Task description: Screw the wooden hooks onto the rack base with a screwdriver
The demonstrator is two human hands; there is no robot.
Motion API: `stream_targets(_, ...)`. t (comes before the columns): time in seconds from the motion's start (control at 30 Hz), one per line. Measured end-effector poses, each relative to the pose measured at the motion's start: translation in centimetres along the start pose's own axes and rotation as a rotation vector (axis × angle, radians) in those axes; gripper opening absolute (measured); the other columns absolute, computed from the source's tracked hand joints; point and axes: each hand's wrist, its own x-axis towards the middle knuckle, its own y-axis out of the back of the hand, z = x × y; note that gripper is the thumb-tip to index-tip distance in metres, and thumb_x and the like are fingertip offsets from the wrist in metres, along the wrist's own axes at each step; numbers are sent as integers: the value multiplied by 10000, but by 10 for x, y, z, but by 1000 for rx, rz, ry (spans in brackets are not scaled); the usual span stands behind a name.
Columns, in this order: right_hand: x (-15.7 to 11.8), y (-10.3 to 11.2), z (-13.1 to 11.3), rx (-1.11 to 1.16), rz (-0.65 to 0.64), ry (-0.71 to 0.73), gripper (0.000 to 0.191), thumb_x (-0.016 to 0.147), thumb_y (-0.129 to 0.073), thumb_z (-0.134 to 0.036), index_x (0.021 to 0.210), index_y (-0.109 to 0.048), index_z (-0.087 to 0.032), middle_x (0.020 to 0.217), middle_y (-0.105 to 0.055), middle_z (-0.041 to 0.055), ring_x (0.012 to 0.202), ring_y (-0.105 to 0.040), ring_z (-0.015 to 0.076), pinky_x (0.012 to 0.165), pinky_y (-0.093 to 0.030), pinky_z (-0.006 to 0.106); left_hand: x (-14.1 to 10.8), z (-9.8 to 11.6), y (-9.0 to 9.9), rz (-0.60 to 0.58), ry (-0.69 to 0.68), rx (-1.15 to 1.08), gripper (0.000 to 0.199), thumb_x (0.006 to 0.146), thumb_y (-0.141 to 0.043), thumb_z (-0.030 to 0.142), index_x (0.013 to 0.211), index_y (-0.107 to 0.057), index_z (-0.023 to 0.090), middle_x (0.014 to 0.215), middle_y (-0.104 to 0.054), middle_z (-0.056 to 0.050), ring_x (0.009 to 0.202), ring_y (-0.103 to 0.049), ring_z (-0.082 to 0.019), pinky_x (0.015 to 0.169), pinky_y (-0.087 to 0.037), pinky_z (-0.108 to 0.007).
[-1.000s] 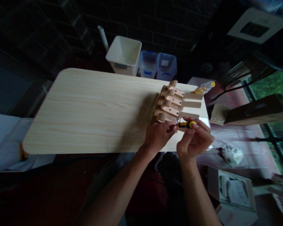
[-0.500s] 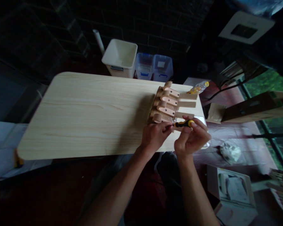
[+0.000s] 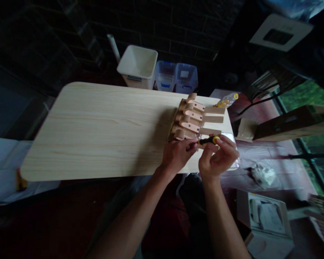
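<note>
My right hand (image 3: 218, 158) grips a black-and-yellow screwdriver (image 3: 208, 140) by its handle end, the shaft pointing left. At the screwdriver's tip, my left hand (image 3: 176, 154) is closed in a pinch against the near end of a wooden assembly (image 3: 190, 115); what its fingers hold is hidden. The assembly has several light wooden arms with dark screw heads, curved ends on the left and flat wooden strips (image 3: 214, 119) sticking out to the right. A little clear plastic shows beside the nearest arm.
The assembly stands at the right end of a pale wooden table (image 3: 97, 129). A clear bottle with yellow parts (image 3: 227, 100) is at the far right corner. Behind the table are a white bin (image 3: 137, 64) and blue clear boxes (image 3: 187, 77). An open carton (image 3: 267, 216) sits on the floor at right.
My right hand and the screwdriver have shifted very slightly left. My left hand keeps nearly the same place, and the wooden assembly looks unmoved.
</note>
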Motion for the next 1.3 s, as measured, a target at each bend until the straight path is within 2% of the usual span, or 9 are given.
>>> stream_targets(0.1, 3, -1, 1, 4, -2, -7, 326, 939, -717, -171, 1224, -604, -280, 1138, -621, 46, 1024, -719, 203, 859, -693, 424, 2, 0, -1, 0, -1, 9, 207, 997, -741, 351, 1161, -865, 331, 916, -873, 0, 811, -798, -157, 652, -440, -232)
stream_targets(0.33, 8, -4, -3, 31, -35, -34, 190, 1050, -542, -226, 1229, -557, -288, 1159, -649, 54, 1031, -771, 217, 880, -686, 483, 3, 0, 0, 1, -13, 21, 195, 997, -745, 361, 1142, -870, 326, 830, -857, 1, 778, -789, -160, 651, -442, -236)
stream_targets(0.47, 6, -2, -4, 13, -41, -33, 211, 1035, -582, -220, 1234, -548, -284, 1137, -628, 47, 1006, -760, 209, 843, -684, 445, 1, -1, 1, 14, -26, 19, 200, 1002, -740, 360, 1153, -867, 325, 844, -857, -3, 786, -783, -160, 641, -427, -234)
stream_targets(0.67, 7, -1, -3, -58, 18, 6, 272, 946, -737, -187, 1169, -605, -269, 1095, -624, 35, 992, -696, 183, 840, -642, 372, 1, -3, 1, 17, -35, -8, 203, 989, -763, 355, 1162, -865, 321, 849, -856, 5, 774, -774, -150, 644, -433, -223)
stream_targets(0.9, 9, -6, -3, 56, 1, -28, 194, 1033, -571, -187, 1206, -588, -274, 1156, -646, 51, 1010, -757, 203, 885, -667, 452, 2, -3, 0, 22, -47, 11, 204, 997, -749, 347, 1167, -862, 335, 898, -870, 3, 820, -805, -157, 675, -468, -226)
stream_targets(1.13, 9, -3, -2, -53, 10, 5, 249, 988, -689, -201, 1214, -610, -267, 1113, -618, 43, 1023, -691, 192, 858, -644, 391, 1, -5, -1, 13, -39, 22, 205, 1009, -743, 421, 1163, -860, 354, 903, -871, 6, 826, -806, -163, 645, -446, -234)
stream_targets(1.3, 10, -2, -2, -95, 2, -13, 218, 1003, -669, -222, 1198, -589, -276, 1129, -601, 36, 1032, -696, 187, 881, -639, 410, 0, -4, -1, 21, -31, -4, 204, 987, -776, 385, 1170, -857, 351, 903, -871, 13, 833, -807, -157, 675, -466, -227)
